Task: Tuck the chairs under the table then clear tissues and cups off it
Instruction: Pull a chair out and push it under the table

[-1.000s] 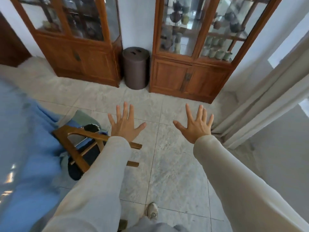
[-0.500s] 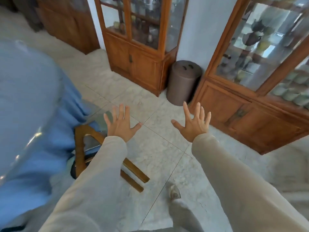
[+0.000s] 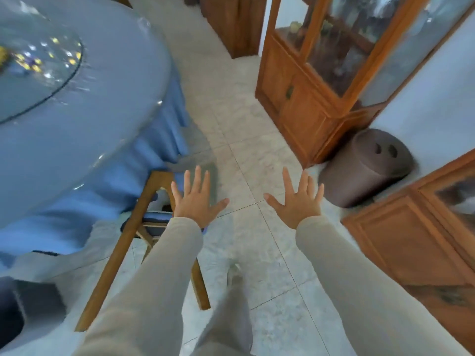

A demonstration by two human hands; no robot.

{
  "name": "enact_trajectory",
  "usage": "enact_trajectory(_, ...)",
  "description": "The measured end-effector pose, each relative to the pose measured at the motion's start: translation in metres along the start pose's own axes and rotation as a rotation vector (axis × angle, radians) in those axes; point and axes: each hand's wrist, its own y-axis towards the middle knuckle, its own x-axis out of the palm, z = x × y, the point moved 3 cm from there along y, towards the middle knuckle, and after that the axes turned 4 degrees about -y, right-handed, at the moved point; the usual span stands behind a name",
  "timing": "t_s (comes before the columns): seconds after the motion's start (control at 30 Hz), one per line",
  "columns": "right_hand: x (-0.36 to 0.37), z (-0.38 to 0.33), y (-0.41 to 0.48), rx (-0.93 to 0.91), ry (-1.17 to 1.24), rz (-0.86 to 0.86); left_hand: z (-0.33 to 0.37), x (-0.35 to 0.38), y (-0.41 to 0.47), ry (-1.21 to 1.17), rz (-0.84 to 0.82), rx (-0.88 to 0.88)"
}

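Both hands are fully open, fingers straight and spread, palms down, held out in front over the tiled floor (image 3: 246, 129). Left hand (image 3: 198, 201): holds nothing; it overlaps the chair (image 3: 117, 253) in the view, and contact cannot be confirmed. Right hand (image 3: 295, 201): holds nothing, touches nothing.

The wooden chair stands at the edge of the round tabletop (image 3: 90, 124), its blue seat (image 3: 156, 219) just beside the hanging blue cloth. Items on the glass turntable (image 3: 38, 73) are too blurred to identify. A brown bin (image 3: 365, 168) stands between two wooden cabinets (image 3: 303, 104) on the right.
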Motion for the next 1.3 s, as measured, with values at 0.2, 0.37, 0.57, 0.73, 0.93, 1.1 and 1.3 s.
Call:
enact_trajectory(0.2,0.009,-0.047,0.111,-0.172,-0.002,-0.072,-0.049,0.016,0.070,0.002,-0.048,-0.210)
enact_trajectory(0.37,0.004,-0.097,0.209,-0.281,-0.011,-0.167,-0.078,0.011,0.138,-0.048,-0.033,-0.312)
enact_trajectory(0.57,0.008,-0.158,0.297,-0.350,0.085,-0.237,-0.117,0.001,0.208,-0.081,-0.060,-0.423)
enact_trajectory(0.73,0.045,-0.197,0.358,-0.407,0.064,-0.296,-0.138,0.025,0.250,-0.076,-0.092,-0.445)
enact_trajectory(0.93,0.127,-0.232,0.417,-0.512,0.007,-0.366,-0.156,0.096,0.280,-0.128,-0.135,-0.493)
enact_trajectory(1.1,0.212,-0.254,0.450,-0.620,-0.008,-0.477,-0.173,0.177,0.293,-0.146,-0.187,-0.548)
enact_trajectory(1.3,0.306,-0.286,0.484,-0.833,-0.034,-0.518,-0.208,0.249,0.331,0.007,-0.232,-0.532)
